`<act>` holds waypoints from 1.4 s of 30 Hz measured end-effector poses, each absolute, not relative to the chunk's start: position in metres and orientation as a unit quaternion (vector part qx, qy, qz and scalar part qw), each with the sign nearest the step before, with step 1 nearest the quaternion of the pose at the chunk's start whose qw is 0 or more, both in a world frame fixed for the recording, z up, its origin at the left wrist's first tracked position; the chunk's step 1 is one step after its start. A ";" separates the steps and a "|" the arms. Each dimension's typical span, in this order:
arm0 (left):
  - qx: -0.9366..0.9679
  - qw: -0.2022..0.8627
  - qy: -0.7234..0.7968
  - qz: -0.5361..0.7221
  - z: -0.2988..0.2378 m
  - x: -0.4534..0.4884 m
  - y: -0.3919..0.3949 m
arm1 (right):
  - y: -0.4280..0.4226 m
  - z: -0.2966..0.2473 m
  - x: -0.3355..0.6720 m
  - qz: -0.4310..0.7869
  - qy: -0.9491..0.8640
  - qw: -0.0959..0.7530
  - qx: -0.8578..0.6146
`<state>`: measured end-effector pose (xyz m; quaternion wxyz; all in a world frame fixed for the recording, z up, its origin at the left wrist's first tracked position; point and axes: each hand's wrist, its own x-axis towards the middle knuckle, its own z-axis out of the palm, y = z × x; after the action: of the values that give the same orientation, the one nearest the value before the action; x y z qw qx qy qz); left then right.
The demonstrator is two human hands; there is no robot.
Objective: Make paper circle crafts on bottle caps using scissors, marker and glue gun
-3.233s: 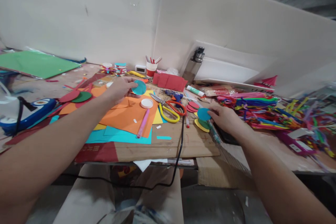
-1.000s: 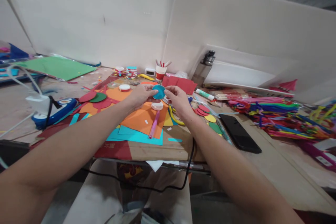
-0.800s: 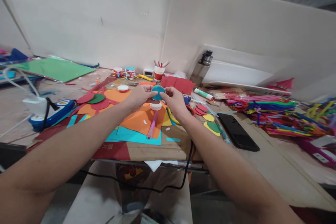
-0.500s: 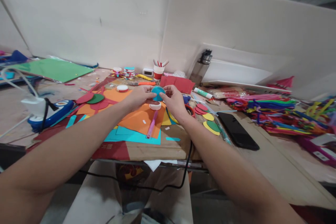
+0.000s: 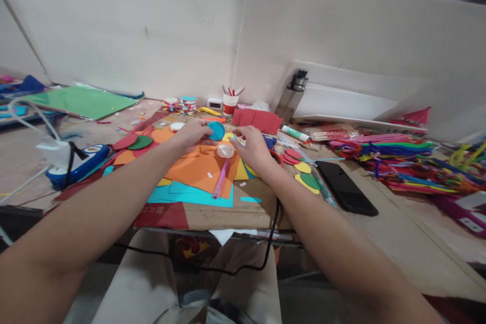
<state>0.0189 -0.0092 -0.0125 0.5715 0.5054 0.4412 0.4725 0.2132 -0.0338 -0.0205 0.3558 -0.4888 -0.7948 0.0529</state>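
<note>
My left hand (image 5: 192, 133) pinches a teal paper circle (image 5: 216, 130) above the orange paper sheets (image 5: 197, 169). My right hand (image 5: 252, 148) hovers just to the right of it, fingers loosely curled and apart from the circle, with nothing plainly in them. A white round lid (image 5: 225, 151) and a pink pen (image 5: 220, 180) lie on the orange paper between and below my hands. Red, yellow and green paper circles (image 5: 299, 168) lie to the right of my right hand.
A black phone (image 5: 343, 188) lies right of the circles, beyond it a heap of coloured pipe cleaners (image 5: 391, 157). Yellow-handled scissors and a blue glue gun sit behind my right hand. A blue device (image 5: 74, 164), green sheet (image 5: 78, 101), red cup (image 5: 229, 103) and bottle (image 5: 291, 95) stand around.
Both hands held the teal circle together a moment ago. Now my right hand has let go and moved slightly right and down, while my left hand carries the circle to the left.
</note>
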 end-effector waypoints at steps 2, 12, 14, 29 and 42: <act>0.488 0.567 0.456 0.482 -0.015 0.015 -0.005 | -0.034 -0.023 0.210 0.044 -0.806 0.279 -0.520; 0.445 0.593 0.455 0.494 -0.018 0.013 0.001 | -0.032 -0.023 0.201 0.020 -0.820 0.220 -0.528; 0.442 0.592 0.456 0.497 -0.016 0.015 -0.002 | -0.030 -0.020 0.206 0.033 -0.802 0.309 -0.511; 0.443 0.649 0.383 0.485 -0.011 0.041 -0.022 | -0.036 -0.020 0.201 0.003 -0.808 0.397 -0.436; 0.466 0.639 0.359 0.496 -0.013 0.042 -0.023 | -0.029 -0.029 0.203 -0.035 -0.806 0.425 -0.411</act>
<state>0.0415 -0.0230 -0.0129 0.6391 0.4658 0.3585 0.4960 0.2034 -0.0291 -0.0293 0.4248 -0.4107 -0.8060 -0.0353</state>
